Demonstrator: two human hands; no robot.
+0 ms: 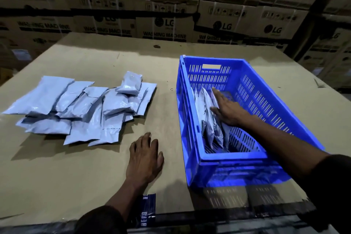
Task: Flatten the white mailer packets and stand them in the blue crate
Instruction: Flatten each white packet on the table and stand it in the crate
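A blue slatted crate (190, 119) stands on the right of the cardboard-covered table. Inside it, a few white mailer packets (206, 119) stand on edge, leaning toward the crate's left wall. My right hand (228, 109) reaches into the crate with straight fingers, pressing flat against the outermost standing packet. A loose pile of several white mailer packets (79, 108) lies on the table at the left, with one small plump packet (130, 84) on top at its right end. My left hand (144, 157) rests palm down on the bare table between pile and crate, holding nothing.
The table top is brown cardboard (76, 176) with a blue tape strip (148, 209) at the near edge. Stacked LG washing machine cartons (165, 24) form a wall behind the table. A dark metal rack post (311, 9) rises at the right.
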